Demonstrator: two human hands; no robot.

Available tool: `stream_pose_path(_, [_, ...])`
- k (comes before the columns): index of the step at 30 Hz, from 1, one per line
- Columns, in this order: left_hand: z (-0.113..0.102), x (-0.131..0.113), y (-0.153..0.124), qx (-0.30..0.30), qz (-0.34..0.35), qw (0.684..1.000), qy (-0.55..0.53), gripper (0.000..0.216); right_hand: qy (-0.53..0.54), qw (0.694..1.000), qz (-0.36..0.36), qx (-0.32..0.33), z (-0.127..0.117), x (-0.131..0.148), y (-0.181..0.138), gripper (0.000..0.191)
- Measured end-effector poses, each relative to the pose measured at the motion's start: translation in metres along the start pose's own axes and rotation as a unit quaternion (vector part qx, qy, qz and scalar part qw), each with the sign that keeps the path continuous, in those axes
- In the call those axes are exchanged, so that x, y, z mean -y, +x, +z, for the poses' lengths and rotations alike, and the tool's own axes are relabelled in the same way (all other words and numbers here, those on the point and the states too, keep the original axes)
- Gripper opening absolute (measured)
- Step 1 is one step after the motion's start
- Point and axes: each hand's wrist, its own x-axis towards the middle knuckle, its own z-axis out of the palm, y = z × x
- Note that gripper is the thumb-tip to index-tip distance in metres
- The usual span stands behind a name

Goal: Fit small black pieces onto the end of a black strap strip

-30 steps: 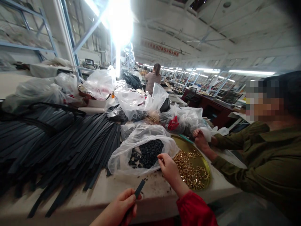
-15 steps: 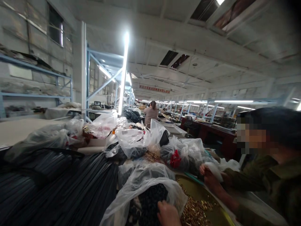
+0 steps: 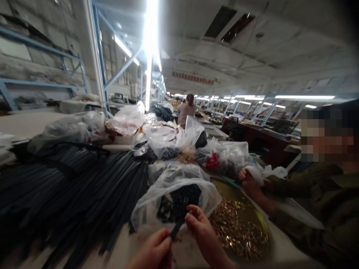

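By open plastic bag (image 3: 142,215) — left hand (image 3: 158,244) pinching dark strip (image 3: 176,228); right hand (image 3: 201,228) near strip's far end, grip unclear.

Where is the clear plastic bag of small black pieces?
Head view, lower centre: the bag sits beyond the right hand, between long black strips at left and the round golden tray at right.

A red banner (image 3: 193,77) below the ceiling in the background bears one row of pale characters. The characters are too blurred to read. No other lettering is legible.
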Motion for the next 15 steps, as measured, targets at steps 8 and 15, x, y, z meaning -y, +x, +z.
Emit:
stream_pose_path(8, [-0.011,0.019,0.022,-0.093,-0.037,0.99,-0.102,0.024,-0.122,0.991,0.042,-0.03,0.011,-0.016,0.0,0.035])
stream_pose_path(15, [-0.035,0.025,0.007,-0.128,-0.01,0.985,-0.119,0.022,-0.277,0.96,-0.043,0.011,0.015,-0.01,0.013,0.025])
